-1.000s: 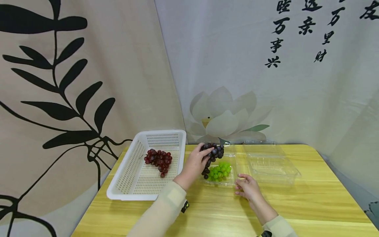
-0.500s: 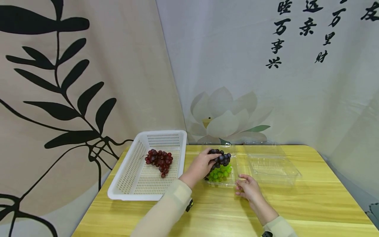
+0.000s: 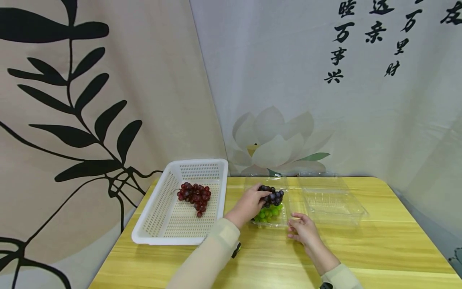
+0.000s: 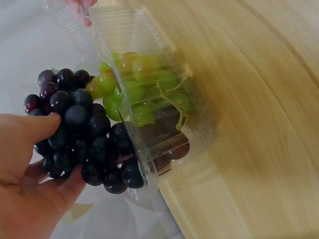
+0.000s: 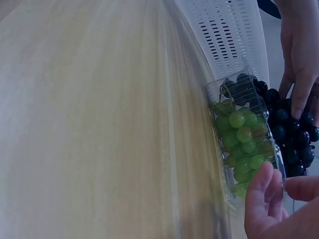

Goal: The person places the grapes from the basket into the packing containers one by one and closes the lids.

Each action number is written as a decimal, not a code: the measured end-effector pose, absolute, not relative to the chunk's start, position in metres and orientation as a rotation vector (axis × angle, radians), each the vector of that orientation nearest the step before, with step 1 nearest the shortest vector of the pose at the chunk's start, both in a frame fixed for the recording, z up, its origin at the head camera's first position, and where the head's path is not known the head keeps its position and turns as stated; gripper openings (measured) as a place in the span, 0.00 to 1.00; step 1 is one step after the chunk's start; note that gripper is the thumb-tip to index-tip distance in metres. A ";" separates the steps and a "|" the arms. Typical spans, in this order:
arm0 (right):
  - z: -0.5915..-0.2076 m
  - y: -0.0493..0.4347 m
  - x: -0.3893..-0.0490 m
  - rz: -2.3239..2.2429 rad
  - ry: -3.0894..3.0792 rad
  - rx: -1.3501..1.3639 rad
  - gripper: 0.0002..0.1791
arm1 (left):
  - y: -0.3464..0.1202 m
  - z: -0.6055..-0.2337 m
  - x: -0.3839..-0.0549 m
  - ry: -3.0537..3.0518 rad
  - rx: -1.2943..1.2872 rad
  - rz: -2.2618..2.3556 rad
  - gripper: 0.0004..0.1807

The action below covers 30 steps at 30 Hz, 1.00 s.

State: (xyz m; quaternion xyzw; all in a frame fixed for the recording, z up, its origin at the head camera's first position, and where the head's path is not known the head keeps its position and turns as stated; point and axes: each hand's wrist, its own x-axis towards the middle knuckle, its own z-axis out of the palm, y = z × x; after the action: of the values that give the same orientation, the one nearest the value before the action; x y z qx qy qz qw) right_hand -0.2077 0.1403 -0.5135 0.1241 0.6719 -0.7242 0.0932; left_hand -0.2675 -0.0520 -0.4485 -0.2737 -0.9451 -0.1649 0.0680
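Note:
My left hand (image 3: 250,205) grips a bunch of dark purple grapes (image 4: 75,122) between thumb and fingers. The bunch is over a clear plastic clamshell box (image 4: 149,154), its lower tip dipping inside the wall. A bunch of green grapes (image 5: 243,142) lies in that box, and the dark grapes partly cover it in the head view. My right hand (image 3: 304,230) is at the box's near right corner, thumb and fingertips pinching the rim, as the right wrist view shows (image 5: 284,209).
Left of the box stands a white perforated basket (image 3: 144,224) with a bunch of red grapes (image 3: 195,196) in it. A second clear clamshell box (image 3: 333,204), lid raised, is to the right on the wooden table (image 3: 397,249). A printed curtain hangs behind.
My left hand has carried the dark grapes rightward and a little lower, over the green grapes. The right hand has stayed at the box corner.

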 end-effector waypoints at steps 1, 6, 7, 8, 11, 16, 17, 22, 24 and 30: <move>-0.514 0.140 -0.208 -2.149 1.994 0.369 0.24 | -0.051 -0.450 -0.267 -2.860 -0.827 -0.486 0.19; -0.513 0.140 -0.207 -2.144 1.997 0.372 0.23 | -0.050 -0.449 -0.264 -2.946 -0.840 -0.467 0.21; -0.513 0.140 -0.207 -2.142 1.997 0.372 0.23 | -0.049 -0.449 -0.263 -2.959 -0.837 -0.483 0.21; -0.513 0.140 -0.207 -2.141 1.996 0.374 0.23 | -0.049 -0.448 -0.262 -2.968 -0.834 -0.503 0.21; -0.513 0.140 -0.207 -2.144 1.991 0.370 0.23 | -0.051 -0.448 -0.260 -2.973 -0.824 -0.582 0.21; -0.512 0.140 -0.208 -2.141 1.994 0.369 0.23 | -0.054 -0.450 -0.257 -2.915 -0.807 -0.774 0.19; -0.512 0.140 -0.208 -2.141 1.994 0.371 0.23 | -0.055 -0.451 -0.257 -2.896 -0.793 -0.815 0.19; -0.513 0.140 -0.208 -2.138 1.989 0.361 0.23 | -0.057 -0.454 -0.250 -2.804 -0.631 -0.963 0.23; -0.513 0.140 -0.208 -2.138 1.990 0.358 0.23 | -0.057 -0.456 -0.246 -2.757 -0.538 -1.035 0.24; -0.513 0.141 -0.208 -2.129 2.006 0.361 0.23 | -0.059 -0.473 -0.230 -2.622 -0.226 -1.271 0.27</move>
State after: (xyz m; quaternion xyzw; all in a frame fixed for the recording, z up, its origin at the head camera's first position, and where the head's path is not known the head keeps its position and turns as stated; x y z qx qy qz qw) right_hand -0.2083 0.1407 -0.5135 0.1220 0.6775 -0.7189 0.0967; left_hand -0.2301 -0.0593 -0.4732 -0.0768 -0.8917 -0.4324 0.1092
